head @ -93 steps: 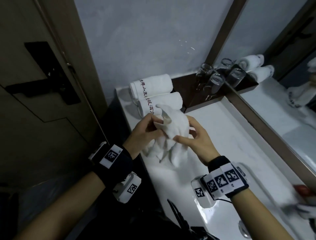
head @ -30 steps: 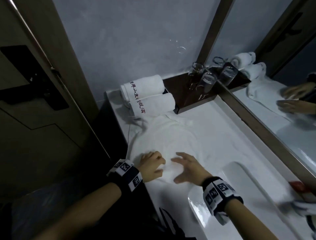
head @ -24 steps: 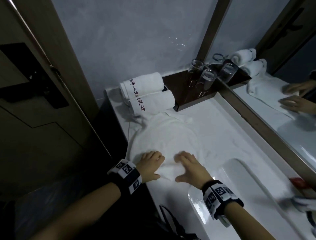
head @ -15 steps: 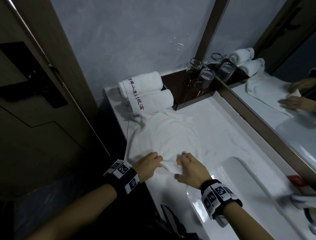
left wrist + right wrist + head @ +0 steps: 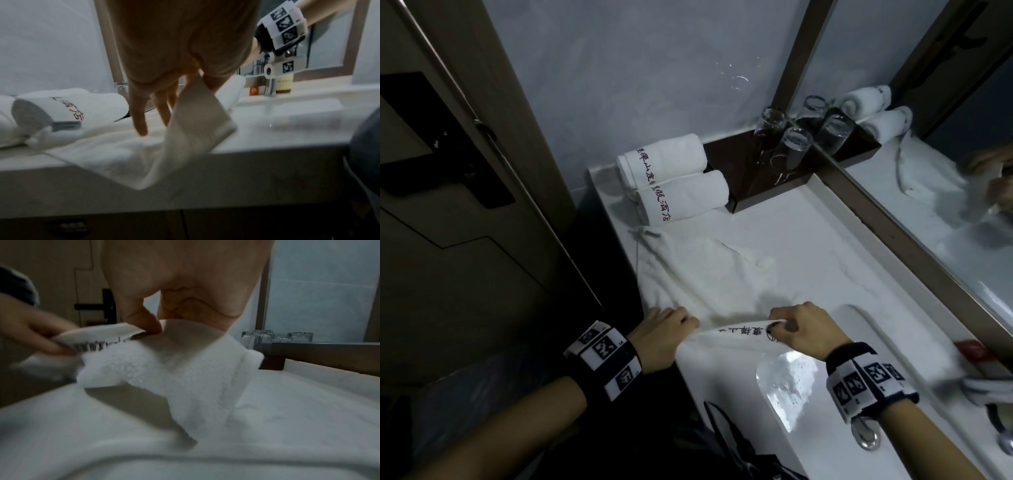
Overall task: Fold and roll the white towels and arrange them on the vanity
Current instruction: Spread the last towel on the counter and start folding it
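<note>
Head: dark tray [image 5: 760,192] at the vanity [image 5: 825,246] back holds upturned glasses [image 5: 792,145]; two rolled towels [image 5: 681,195] sit just left of it. Flat towel [image 5: 709,274] is spread on the counter. Left hand [image 5: 661,329] and right hand [image 5: 804,329] each pinch its lettered near hem, now raised (0.5 s ago barely off the counter).

Left wrist: thumb and fingers [image 5: 170,104] clamp the hem [image 5: 197,113]; blurry, probably the corner.

Right wrist: thumb pinches towel edge [image 5: 164,353].

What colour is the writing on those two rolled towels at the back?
Dark red on the white rolled towels; the head view shows it best.
</note>
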`<action>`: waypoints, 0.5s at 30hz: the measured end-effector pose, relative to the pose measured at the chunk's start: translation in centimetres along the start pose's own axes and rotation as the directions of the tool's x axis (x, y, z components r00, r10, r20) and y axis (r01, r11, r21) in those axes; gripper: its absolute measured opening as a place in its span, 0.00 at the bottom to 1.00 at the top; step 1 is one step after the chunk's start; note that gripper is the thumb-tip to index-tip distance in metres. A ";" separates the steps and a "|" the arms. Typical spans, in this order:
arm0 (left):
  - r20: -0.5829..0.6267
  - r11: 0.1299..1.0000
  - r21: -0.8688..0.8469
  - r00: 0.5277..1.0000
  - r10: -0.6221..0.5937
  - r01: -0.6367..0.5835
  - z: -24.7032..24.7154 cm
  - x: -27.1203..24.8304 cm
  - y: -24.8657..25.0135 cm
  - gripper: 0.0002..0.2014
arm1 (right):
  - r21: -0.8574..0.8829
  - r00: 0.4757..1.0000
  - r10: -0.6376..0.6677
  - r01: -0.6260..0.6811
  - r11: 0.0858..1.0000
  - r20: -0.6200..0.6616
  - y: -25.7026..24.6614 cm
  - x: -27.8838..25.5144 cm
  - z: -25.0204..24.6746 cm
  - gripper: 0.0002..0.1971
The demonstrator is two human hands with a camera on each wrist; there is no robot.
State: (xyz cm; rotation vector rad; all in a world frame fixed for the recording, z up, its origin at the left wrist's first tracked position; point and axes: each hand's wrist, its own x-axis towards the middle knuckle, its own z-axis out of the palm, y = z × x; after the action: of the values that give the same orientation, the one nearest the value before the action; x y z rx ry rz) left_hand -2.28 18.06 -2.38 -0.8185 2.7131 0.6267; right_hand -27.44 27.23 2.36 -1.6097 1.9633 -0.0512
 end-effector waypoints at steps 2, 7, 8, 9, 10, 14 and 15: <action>0.019 0.995 -0.092 0.999 -0.040 0.041 0.0 -0.9 -1.0 0.17 | 0.029 0.997 0.011 -0.014 0.999 0.075 0.6 0.1 0.7 0.11; 0.029 0.937 -0.330 0.993 -0.112 0.115 -0.2 -2.8 -3.2 0.14 | 0.251 0.945 -0.015 -0.072 0.965 0.327 1.8 2.1 1.5 0.17; 0.025 0.937 -0.323 0.991 -0.133 0.134 -0.1 -2.9 -3.4 0.16 | 0.295 0.967 -0.022 -0.056 0.954 0.256 1.9 3.0 1.4 0.17; 0.026 0.933 -0.325 0.988 -0.152 0.153 0.1 -2.9 -3.5 0.18 | 0.332 0.993 -0.014 -0.027 0.943 0.121 2.0 4.0 1.2 0.15; 0.037 0.926 -0.335 0.985 -0.171 0.173 0.2 -2.8 -3.5 0.21 | 0.339 0.999 0.019 -0.005 0.941 -0.038 2.1 5.0 1.1 0.13; 0.161 0.905 -0.331 0.961 -0.224 0.266 0.4 -1.5 -2.9 0.32 | 0.206 0.969 0.027 0.025 0.978 -0.247 2.4 8.8 1.7 0.15; 0.194 0.904 -0.318 0.953 -0.233 0.286 0.5 -1.2 -2.7 0.33 | 0.123 0.978 0.013 0.014 0.992 -0.210 2.5 9.5 1.9 0.16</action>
State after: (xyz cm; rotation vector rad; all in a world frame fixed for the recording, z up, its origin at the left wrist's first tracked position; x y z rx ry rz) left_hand 0.29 16.80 -3.34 -1.1411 2.3320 1.0686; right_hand -29.61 19.97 -4.11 -1.5778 2.0729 -0.3505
